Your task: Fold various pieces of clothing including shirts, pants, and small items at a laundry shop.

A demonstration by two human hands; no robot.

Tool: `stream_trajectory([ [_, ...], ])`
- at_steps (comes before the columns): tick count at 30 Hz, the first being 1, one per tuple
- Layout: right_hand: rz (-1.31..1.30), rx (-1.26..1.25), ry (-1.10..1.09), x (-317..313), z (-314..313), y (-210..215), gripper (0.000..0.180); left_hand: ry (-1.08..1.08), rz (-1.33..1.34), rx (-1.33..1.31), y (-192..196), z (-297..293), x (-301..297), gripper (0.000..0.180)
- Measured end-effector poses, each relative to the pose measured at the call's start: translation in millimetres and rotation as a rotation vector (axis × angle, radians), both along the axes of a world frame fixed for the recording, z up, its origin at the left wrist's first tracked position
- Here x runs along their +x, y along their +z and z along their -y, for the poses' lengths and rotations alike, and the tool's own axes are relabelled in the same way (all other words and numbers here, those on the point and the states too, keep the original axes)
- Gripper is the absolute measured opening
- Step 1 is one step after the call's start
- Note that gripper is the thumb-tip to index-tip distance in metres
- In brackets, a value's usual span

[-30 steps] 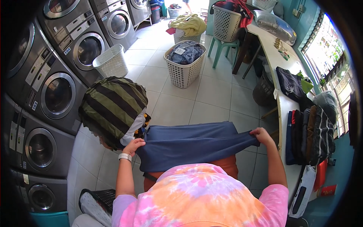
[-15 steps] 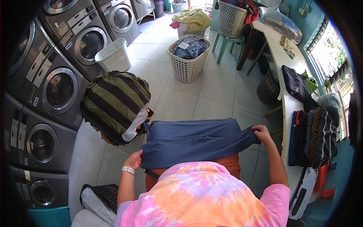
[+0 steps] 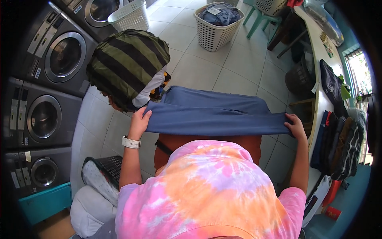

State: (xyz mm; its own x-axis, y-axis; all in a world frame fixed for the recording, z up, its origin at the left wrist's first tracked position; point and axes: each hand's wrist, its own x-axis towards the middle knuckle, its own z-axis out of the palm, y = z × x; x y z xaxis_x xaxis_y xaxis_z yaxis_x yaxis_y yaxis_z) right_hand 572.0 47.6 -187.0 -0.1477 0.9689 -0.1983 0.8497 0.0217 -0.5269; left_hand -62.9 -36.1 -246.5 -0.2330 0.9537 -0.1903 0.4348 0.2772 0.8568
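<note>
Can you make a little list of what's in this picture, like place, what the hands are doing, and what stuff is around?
place: tiled room with washing machines along the left
left hand: grips one end of a blue garment
right hand: grips the other end
garment: stretched flat between both hands
beside left hand: striped green-and-black bundle
on floor: white basket of dark clothes, empty white basket
on right: long table with folded clothes

White tiled floor carries a laundry basket of clothes.
</note>
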Motion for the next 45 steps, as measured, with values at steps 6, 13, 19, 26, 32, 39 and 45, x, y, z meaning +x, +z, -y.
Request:
stream_trajectory([
  [6, 0.13, -0.236, -0.026, 15.4, 6.7, -19.5, 0.055, -0.074, -0.283, 0.121, -39.1, 30.0, -2.4, 0.045],
  [13, 0.337, -0.418, 0.104, 0.2, -22.8, -79.2, 0.047, -0.05, -0.423, 0.148, -48.6, -47.2, 17.2, 0.04],
  [19, -0.291, -0.674, -0.5, -59.0, -78.0, -123.2, 0.076, -0.177, -0.533, 0.238, -84.2, -148.9, 46.2, 0.024],
  [26, -0.748, -0.975, -0.872, -89.0, -78.4, -121.5, 0.076, -0.261, -0.626, -0.434, -96.1, -197.5, 22.5, 0.019],
  [32, -0.893, -0.767, -0.676, -17.4, -100.6, -228.2, 0.035, -0.314, -0.575, -0.59, -118.0, -205.3, 10.0, 0.026],
  [39, -0.547, -0.706, -0.819, -23.1, -119.2, -243.4, 0.017, 0.175, -0.232, -0.523, -136.4, -191.0, -17.7, 0.017],
  [45, -0.83, -0.342, -0.871, 9.5, -109.6, -151.4, 0.02, 0.356, 0.396, -0.394, -79.3, -183.6, -0.4, 0.009],
])
